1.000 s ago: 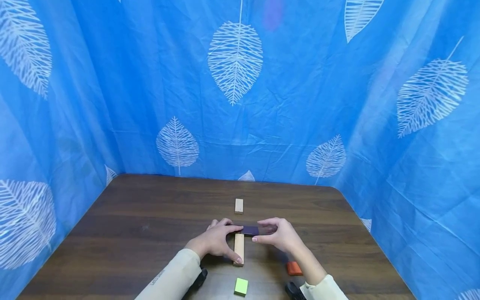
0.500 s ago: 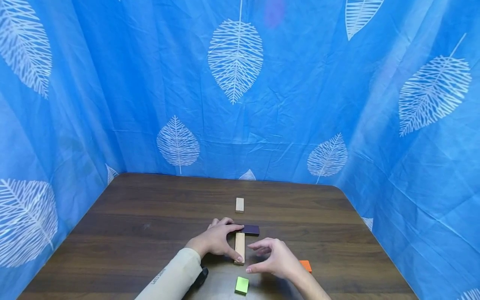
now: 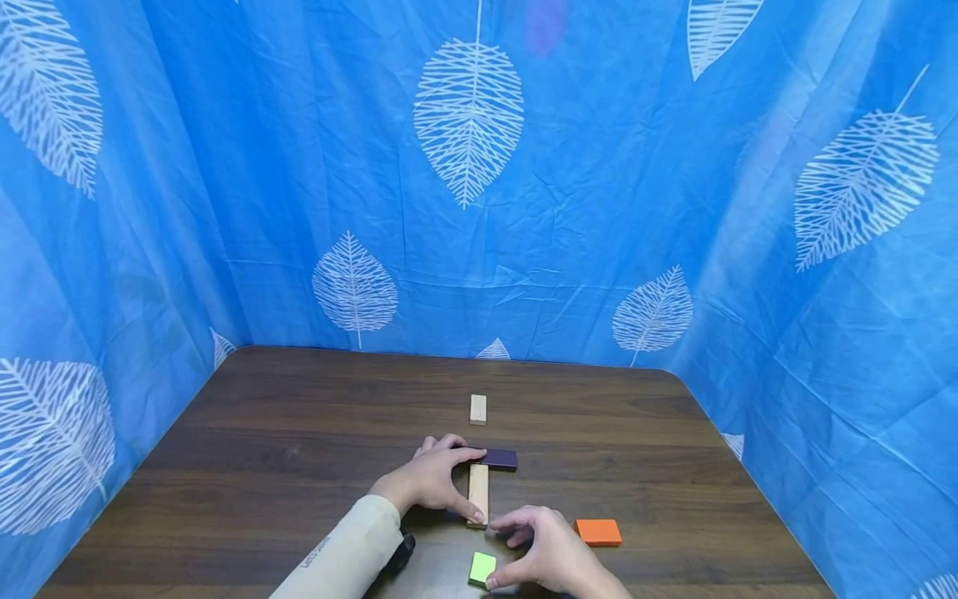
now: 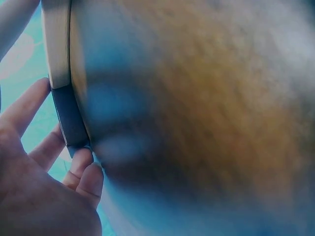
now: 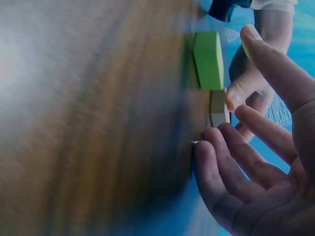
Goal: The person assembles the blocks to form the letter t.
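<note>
In the head view my left hand (image 3: pixel 430 478) spans a pale wooden block (image 3: pixel 478 492) and a dark purple block (image 3: pixel 500 459), which lie at right angles with the purple one across the far end. The thumb rests at the wooden block's near end. Curved fingers touch the purple block (image 4: pixel 71 115) in the left wrist view. My right hand (image 3: pixel 550 553) is low over the table, thumb and fingers spread around the lime green block (image 3: pixel 481 568). A gap shows between those fingers and the green block (image 5: pixel 209 61) in the right wrist view.
An orange block (image 3: pixel 598 532) lies right of my right hand. Farther back, a small pale wooden block (image 3: pixel 478 409) is in line with the middle blocks. The brown wood table (image 3: pixel 299 399) meets blue leaf-patterned curtains (image 3: pixel 479 274) at the back and sides.
My right hand has left the purple block and come down towards me to the green block. The orange block is now fully uncovered. My left hand has stayed in place.
</note>
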A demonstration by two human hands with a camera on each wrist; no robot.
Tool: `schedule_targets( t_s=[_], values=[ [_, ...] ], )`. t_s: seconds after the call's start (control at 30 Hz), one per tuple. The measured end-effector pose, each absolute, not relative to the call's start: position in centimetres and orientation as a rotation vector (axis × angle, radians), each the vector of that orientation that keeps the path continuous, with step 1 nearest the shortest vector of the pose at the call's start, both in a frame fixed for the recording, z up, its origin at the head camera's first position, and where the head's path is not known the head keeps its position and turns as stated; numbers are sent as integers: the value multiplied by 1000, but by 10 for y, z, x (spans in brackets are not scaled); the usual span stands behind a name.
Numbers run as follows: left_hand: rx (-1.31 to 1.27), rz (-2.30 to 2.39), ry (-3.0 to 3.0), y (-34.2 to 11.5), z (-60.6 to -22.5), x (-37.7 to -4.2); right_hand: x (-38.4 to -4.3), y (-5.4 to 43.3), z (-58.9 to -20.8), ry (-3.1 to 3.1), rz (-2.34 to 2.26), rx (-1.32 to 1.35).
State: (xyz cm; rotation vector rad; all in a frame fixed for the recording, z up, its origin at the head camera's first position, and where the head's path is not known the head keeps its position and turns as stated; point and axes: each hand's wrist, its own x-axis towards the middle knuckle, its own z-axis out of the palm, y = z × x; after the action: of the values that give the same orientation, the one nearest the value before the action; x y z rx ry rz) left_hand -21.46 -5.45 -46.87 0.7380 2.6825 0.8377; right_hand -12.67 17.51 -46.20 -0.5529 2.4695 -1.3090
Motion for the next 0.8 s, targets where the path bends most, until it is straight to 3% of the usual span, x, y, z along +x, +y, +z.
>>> schedule_targets(
  t_s=[0.8],
  values=[
    [712,843,2668,-54,-470,-215,-119,165,-470,2417,-1368,-567]
  ],
)
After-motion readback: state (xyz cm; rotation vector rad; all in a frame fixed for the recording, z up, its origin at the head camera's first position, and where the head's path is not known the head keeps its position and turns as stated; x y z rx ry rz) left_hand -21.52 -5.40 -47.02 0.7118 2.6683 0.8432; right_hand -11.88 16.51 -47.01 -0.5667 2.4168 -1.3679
